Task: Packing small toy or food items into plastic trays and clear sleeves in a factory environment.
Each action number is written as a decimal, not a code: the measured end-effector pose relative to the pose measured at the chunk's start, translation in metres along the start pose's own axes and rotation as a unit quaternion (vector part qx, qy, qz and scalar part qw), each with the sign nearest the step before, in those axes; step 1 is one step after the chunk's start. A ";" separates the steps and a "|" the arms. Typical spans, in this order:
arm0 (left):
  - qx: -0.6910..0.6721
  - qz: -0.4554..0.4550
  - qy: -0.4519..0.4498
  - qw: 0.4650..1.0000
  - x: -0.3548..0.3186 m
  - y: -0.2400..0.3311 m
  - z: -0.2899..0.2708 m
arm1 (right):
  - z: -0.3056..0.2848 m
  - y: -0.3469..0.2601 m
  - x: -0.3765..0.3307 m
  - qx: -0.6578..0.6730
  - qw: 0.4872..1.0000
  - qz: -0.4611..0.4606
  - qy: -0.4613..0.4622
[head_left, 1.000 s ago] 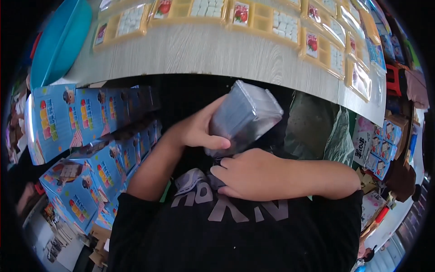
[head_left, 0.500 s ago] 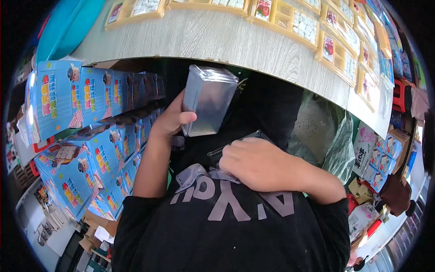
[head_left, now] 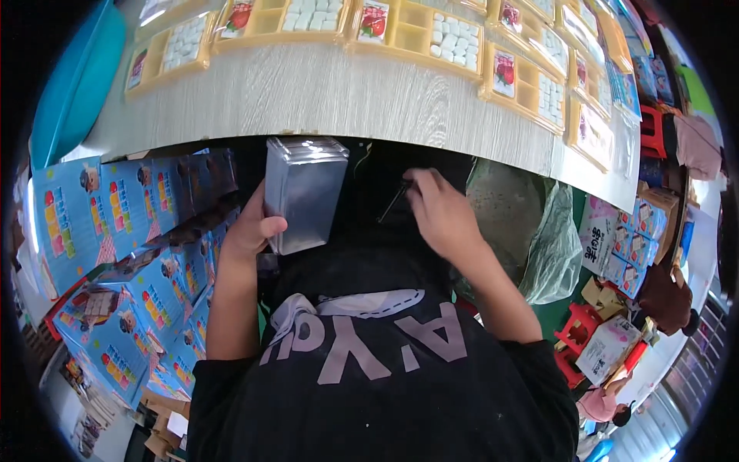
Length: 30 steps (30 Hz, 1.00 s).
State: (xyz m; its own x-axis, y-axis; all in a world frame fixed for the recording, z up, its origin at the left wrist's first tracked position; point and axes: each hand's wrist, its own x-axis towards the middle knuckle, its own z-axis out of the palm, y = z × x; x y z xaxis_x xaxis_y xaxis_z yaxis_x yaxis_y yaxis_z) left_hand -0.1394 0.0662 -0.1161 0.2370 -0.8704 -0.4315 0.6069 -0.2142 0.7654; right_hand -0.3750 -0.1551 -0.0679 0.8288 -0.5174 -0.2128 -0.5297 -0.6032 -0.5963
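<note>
My left hand (head_left: 250, 231) is closed round the side of a stack of nested clear plastic lids (head_left: 308, 204), held upright just below the table edge. Its thumb presses on the near side, while the other fingers are mostly hidden behind the stack. To the right, my right hand (head_left: 443, 212) pinches a single clear plastic lid (head_left: 392, 204), seen nearly edge-on as a thin dark line against the black clothing. The two hands are apart. On the table (head_left: 346, 100) above them lie pale yellow trays (head_left: 419, 38) with white pieces and red fruit cards.
Blue printed boxes (head_left: 100, 208) are stacked at the left, close to my left arm. A teal basin (head_left: 81, 85) stands at the far left. A translucent plastic bag (head_left: 554, 246) hangs right of my right arm. Red stools (head_left: 577, 327) and cartons (head_left: 608, 350) are farther right.
My right hand has risen from my lap toward the table edge, turning the clear lid edge-on. The left hand still holds the stack. The view has shifted, showing more of the table.
</note>
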 end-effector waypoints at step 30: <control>-0.136 0.019 -0.033 0.990 0.005 0.014 0.006 | -0.261 0.013 0.032 -0.239 0.951 -0.150 0.125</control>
State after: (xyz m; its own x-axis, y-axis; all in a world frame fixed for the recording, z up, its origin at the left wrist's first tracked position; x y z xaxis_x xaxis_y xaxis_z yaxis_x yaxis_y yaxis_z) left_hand -0.1346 0.0558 -0.1049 0.2186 -0.9043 -0.3667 0.7821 -0.0623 0.6200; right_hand -0.4024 -0.3380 0.1197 0.9185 -0.3708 0.1375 -0.3471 -0.9225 -0.1691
